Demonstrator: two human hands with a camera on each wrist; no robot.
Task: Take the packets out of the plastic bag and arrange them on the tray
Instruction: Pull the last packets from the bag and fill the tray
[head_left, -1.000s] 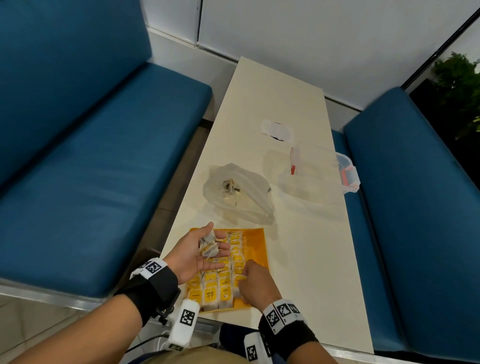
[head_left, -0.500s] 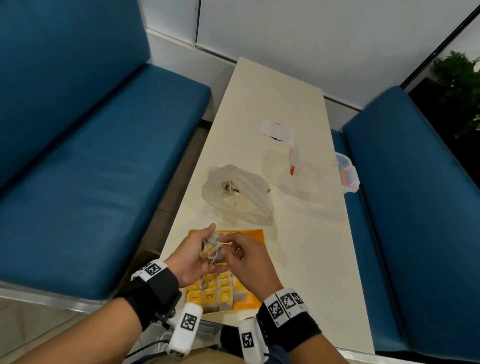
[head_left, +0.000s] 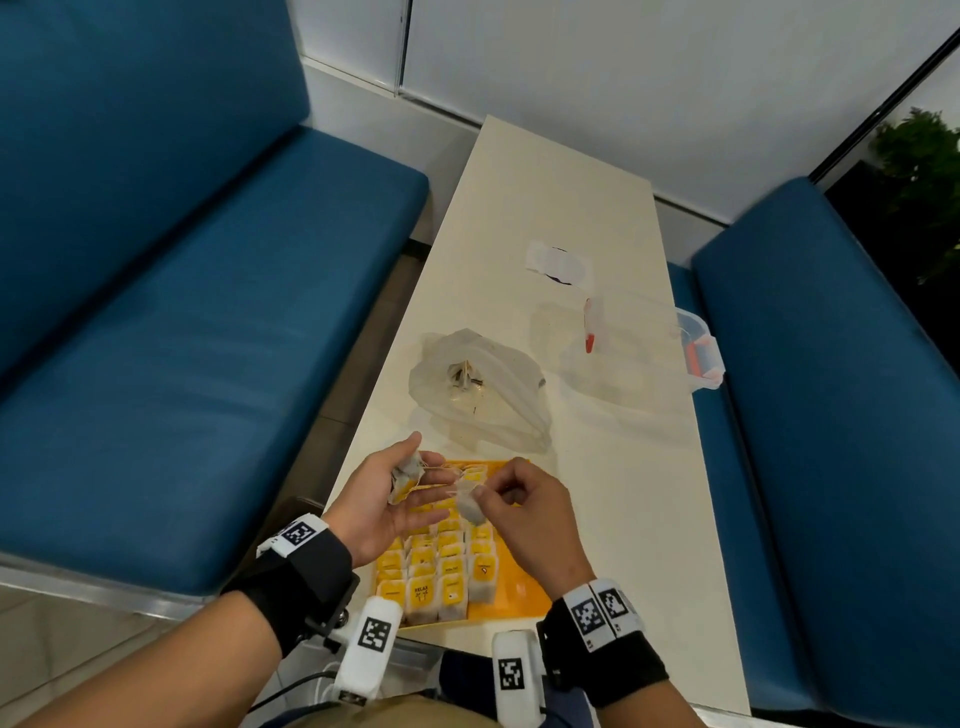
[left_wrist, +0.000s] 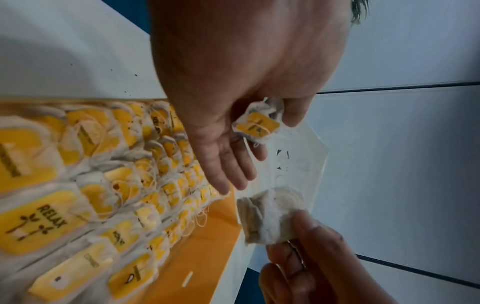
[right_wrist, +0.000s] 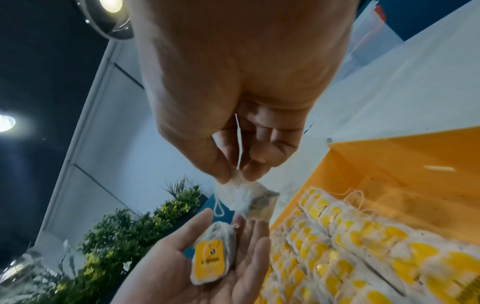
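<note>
Now I pinch one packet (head_left: 470, 503) in my right hand (head_left: 524, 512) above the tray (head_left: 519, 597); my left hand (head_left: 376, 493), palm open, cradles another packet (head_left: 405, 480). Next, I judge, set it into the bare orange strip along the tray's right edge; the plastic bag (head_left: 478, 395) lies beyond on the tabletop (head_left: 597, 519)

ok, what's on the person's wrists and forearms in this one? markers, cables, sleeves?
Both forearms are bare, with no sleeves. The left hand and right hand each have a wide black wrist wrap carrying a white band printed with black square fiducial codes. Under each wrist hangs a rounded white camera module bearing the same kind of code. A thin black cable trails below the left module.
</note>
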